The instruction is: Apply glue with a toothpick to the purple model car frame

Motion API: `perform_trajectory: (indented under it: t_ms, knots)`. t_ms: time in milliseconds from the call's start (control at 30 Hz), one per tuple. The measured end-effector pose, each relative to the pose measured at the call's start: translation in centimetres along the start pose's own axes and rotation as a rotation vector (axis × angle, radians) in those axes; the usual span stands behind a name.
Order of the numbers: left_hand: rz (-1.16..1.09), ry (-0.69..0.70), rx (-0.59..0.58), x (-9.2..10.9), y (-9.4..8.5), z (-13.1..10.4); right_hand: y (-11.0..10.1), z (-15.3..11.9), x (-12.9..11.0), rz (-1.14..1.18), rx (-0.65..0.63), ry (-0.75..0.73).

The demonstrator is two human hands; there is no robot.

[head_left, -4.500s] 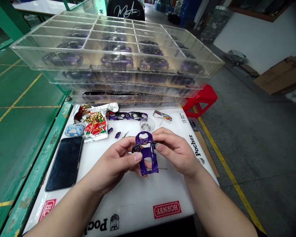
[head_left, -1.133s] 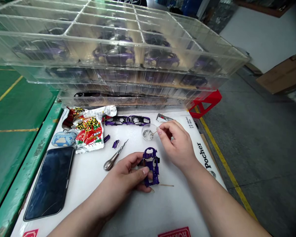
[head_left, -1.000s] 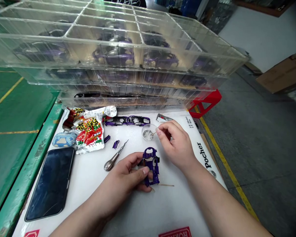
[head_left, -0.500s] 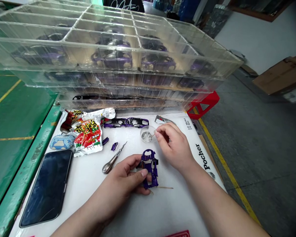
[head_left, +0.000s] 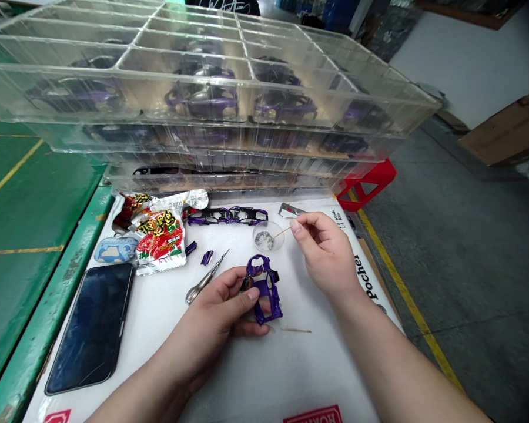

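Observation:
My left hand (head_left: 227,308) grips a purple model car body (head_left: 263,286), thumb on top and fingers beneath, its hollow frame tilted toward me. Between thumb and forefinger of my right hand (head_left: 328,252) is a toothpick (head_left: 284,231). Its far tip reaches into a small clear round dish (head_left: 279,239) with clumpy whitish-grey stuff in it. A second toothpick (head_left: 297,330) lies on the white surface right of the car body. To the left rests a metal pointed hand tool (head_left: 200,286), partly behind my left hand. Small purple pieces (head_left: 207,257) lie beyond it.
Stacked clear divided trays (head_left: 247,111) with purple car bodies rise at the back. More purple bodies (head_left: 247,216) lie before them. At left are snack packets (head_left: 161,241), a blue case (head_left: 114,250) and a phone (head_left: 90,329). A blade (head_left: 291,210) lies behind the dish.
My right hand has drawn slightly back to the right, showing more of the toothpick. The car body has tilted and shifted a little up and left; the whole view has shifted slightly.

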State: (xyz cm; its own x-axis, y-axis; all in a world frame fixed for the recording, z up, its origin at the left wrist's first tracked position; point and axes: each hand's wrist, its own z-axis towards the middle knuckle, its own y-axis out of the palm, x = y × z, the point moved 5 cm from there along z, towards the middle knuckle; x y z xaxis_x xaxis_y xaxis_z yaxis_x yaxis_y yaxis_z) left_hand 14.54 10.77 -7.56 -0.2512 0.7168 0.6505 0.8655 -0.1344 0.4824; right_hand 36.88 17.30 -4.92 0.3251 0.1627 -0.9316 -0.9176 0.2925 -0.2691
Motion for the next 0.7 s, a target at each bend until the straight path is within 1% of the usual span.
perform_trajectory:
  t_ms: [167,433,700]
  knots:
    - [-0.028,0.003,0.021,0.14,-0.01,-0.01,-0.09,-0.01,-0.05,0.046,-0.017,0.028]
    - [-0.047,0.021,0.027,0.07,-0.11,-0.04,-0.26,0.04,0.21,0.107,0.004,0.052]
    - [-0.027,0.026,0.044,0.53,0.02,-0.22,-0.69,-0.31,-0.59,0.160,0.034,0.034]
